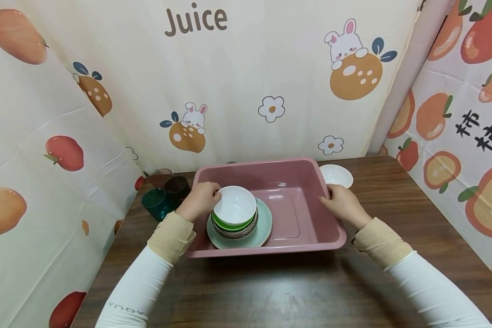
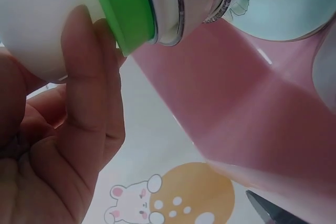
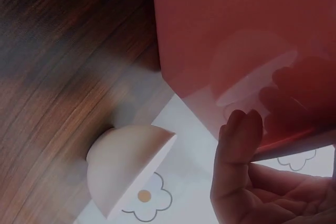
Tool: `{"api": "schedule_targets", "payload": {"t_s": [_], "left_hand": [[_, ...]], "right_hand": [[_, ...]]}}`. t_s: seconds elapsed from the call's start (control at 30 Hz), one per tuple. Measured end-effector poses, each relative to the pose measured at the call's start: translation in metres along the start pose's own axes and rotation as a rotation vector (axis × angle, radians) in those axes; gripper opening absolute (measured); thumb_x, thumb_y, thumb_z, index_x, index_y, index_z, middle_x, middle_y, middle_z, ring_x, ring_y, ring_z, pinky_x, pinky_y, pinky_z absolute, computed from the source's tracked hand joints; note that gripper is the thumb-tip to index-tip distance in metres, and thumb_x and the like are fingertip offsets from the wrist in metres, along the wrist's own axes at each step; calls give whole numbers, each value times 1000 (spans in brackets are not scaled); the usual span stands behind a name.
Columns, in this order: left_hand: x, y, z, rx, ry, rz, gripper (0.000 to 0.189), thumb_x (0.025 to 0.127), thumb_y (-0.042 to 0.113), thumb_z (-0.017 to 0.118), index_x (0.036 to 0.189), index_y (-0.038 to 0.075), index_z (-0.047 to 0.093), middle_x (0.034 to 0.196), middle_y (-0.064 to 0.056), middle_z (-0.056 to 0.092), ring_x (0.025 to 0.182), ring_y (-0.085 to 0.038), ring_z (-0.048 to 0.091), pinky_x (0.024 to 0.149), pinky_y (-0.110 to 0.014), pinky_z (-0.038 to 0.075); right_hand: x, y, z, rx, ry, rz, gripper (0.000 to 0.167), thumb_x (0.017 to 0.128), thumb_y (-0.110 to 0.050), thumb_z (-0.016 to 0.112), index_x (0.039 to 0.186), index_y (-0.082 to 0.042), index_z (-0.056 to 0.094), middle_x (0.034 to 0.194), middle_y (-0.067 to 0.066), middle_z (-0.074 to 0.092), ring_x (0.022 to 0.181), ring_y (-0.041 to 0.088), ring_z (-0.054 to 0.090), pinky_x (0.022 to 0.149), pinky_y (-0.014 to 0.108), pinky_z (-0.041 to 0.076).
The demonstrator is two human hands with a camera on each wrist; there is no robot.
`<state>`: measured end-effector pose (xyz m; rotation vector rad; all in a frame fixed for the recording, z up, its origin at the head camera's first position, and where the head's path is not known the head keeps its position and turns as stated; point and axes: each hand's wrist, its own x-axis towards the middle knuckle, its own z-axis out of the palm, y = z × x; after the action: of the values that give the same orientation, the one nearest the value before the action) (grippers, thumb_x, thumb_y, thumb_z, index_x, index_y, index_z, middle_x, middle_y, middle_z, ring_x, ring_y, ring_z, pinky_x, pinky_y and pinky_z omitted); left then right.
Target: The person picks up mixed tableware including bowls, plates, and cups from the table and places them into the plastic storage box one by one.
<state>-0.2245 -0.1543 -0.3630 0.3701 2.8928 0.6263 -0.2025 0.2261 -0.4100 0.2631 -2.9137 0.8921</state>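
In the head view a pink plastic basin (image 1: 295, 171) stands on the table. My left hand (image 1: 201, 200) holds the rim of a white bowl (image 1: 235, 205), thumb on one side and fingers along the outside in the left wrist view. That bowl tops a stack with a green bowl (image 2: 123, 14) below it and several dark-rimmed dishes (image 1: 234, 234) under that. The stack sits on a pale green plate (image 1: 265, 223) in the basin's left part. At the basin's right wall, my right hand (image 1: 346, 207) grips the rim, with fingertips (image 3: 244, 124) against the outer side.
Another white bowl (image 1: 337, 175) stands upright on the table (image 1: 385, 191), just right of the basin. Left of the basin are a teal cup (image 1: 156, 205), a dark cup (image 1: 177, 187) and a clear cup (image 1: 157, 177). Fruit-printed cloth (image 1: 238, 68) hangs at the back and sides.
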Motion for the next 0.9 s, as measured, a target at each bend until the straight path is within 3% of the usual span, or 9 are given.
{"api": "schedule_targets", "payload": {"t_s": [0.23,0.7,0.9], "left_hand": [[1,0,2,19,-30,-25,25,98,17,56,113,1,68,92,-11,67,74,-20,59,62,-25,51],[4,0,1,65,-88,-67,27,96,19,60,115,1,66,102,-14,67,78,-22,61,67,-29,55],[6,0,2,58,-112,-84,27,96,20,61,115,1,64,100,-14,66,76,-21,62,62,-28,55]], "right_hand": [[-1,2,5,1,19,-8,21,84,-10,58,99,4,64,77,12,65,65,20,56,60,35,44],[-4,2,10,14,69,15,19,84,-9,56,98,3,63,78,14,65,66,23,56,61,37,45],[-4,2,12,17,75,13,19,84,-9,55,97,3,63,79,14,65,66,23,56,62,38,45]]}}
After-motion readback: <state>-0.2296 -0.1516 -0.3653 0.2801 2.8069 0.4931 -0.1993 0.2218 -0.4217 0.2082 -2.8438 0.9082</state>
